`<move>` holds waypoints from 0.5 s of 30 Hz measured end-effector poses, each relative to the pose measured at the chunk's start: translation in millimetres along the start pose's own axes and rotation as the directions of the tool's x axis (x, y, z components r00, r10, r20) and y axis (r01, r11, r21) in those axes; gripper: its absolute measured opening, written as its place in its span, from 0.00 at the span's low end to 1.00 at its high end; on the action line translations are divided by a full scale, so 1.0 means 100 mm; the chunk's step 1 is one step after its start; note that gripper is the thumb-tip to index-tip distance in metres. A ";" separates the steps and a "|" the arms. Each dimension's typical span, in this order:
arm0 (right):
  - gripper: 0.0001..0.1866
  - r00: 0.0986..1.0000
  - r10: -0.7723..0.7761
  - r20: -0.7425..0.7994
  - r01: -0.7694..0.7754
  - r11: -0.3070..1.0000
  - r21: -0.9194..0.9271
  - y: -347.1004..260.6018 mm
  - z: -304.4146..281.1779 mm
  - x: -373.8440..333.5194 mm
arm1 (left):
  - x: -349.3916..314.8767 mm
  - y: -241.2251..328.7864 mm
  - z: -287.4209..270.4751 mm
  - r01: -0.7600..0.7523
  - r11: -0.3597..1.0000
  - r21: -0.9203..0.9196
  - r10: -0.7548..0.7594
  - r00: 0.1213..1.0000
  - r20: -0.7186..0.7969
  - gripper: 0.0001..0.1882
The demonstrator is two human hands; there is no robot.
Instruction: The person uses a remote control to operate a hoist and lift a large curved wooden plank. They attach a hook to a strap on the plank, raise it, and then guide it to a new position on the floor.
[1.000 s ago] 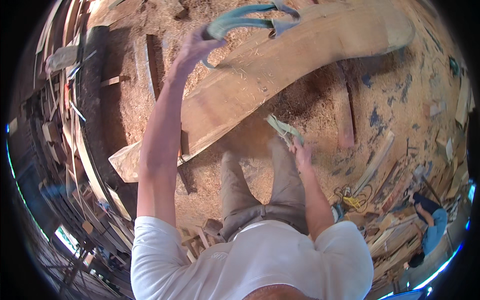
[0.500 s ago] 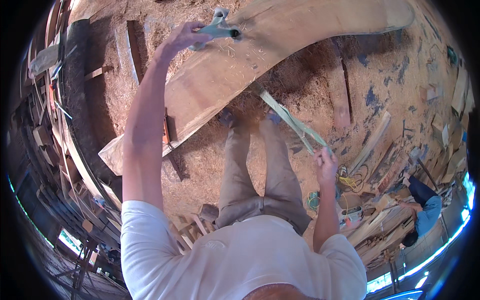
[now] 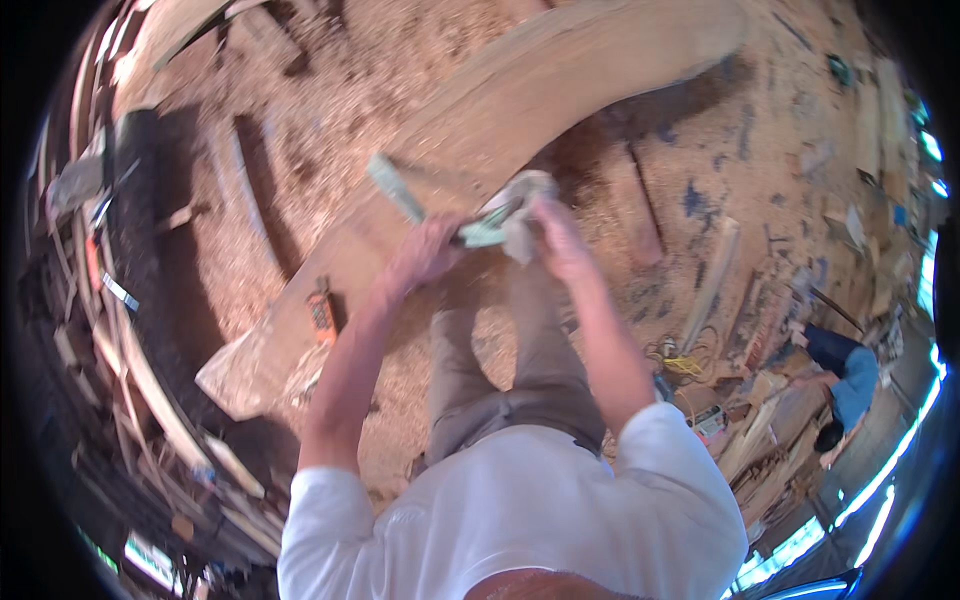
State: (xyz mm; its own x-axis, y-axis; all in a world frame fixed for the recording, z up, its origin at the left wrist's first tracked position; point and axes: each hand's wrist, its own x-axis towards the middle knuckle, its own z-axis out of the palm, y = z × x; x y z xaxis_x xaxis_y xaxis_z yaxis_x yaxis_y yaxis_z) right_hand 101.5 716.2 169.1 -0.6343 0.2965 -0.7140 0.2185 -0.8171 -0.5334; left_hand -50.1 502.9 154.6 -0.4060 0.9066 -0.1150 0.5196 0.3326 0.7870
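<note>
Just before the person's legs (image 3: 455, 350), the left hand (image 3: 428, 250) and right hand (image 3: 562, 240) sit close together without meeting, each closed on a pale green webbing strap (image 3: 486, 232). One length slants over the curved timber slab (image 3: 590, 75); whether it passes underneath cannot be told. Twisted or bunched webbing could bear unevenly, and a band set off balance could let the slab tip toward the legs. Left of them, the orange handheld device (image 3: 323, 318) by the slab's near edge could be knocked or snagged.
</note>
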 end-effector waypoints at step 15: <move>0.21 0.998 0.023 0.063 -0.010 0.980 -0.201 -1.04 0.29 0.95 | -0.51 -0.83 0.57 0.533 0.774 -0.342 -0.621 0.538 -0.570 0.38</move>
State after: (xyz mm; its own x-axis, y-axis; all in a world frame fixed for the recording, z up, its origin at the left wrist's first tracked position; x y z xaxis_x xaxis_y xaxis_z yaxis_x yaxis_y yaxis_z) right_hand -3.0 815.3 170.2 -0.6746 0.2460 -0.6960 0.3690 -0.7043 -0.6065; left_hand -29.8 444.2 60.8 -0.9696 0.1329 -0.2056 -0.0709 0.6516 0.7552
